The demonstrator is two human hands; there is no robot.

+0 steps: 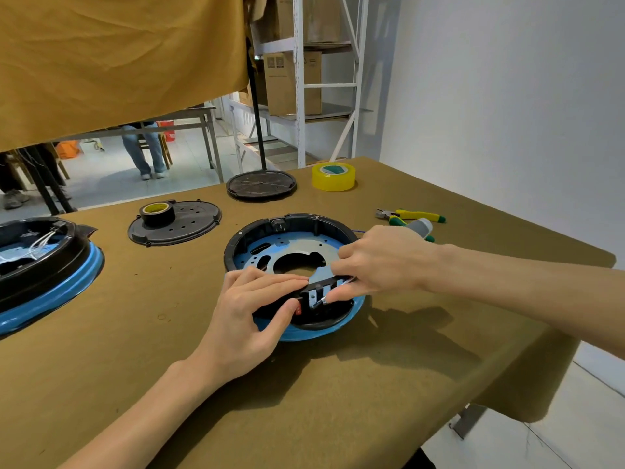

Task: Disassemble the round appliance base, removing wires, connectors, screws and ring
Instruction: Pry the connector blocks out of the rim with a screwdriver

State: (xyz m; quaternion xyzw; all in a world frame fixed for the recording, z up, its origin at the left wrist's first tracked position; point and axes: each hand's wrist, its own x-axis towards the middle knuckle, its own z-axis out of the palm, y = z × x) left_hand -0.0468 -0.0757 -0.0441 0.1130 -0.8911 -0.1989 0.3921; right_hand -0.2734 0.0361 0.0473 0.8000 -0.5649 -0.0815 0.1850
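Note:
The round appliance base [270, 238] lies on the table's middle: a black ring wall, a blue-filmed metal plate with a centre hole, a blue rim below. At its near edge sits a black connector block [319, 292] with white slots. My left hand [257, 309] grips the base's near edge, fingers on top, thumb by a small red part. My right hand [382, 262] reaches in from the right, shut on a screwdriver [326, 297] whose tip touches the connector block. Its grey handle end [421, 226] shows behind the hand.
A second blue-rimmed base with wires [40, 265] sits at the left edge. A black cover with a black tape roll [159, 213], another black disc [260, 184], yellow tape [333, 176] and yellow-green pliers [411, 216] lie further back. The table edge [507, 384] drops off at the right.

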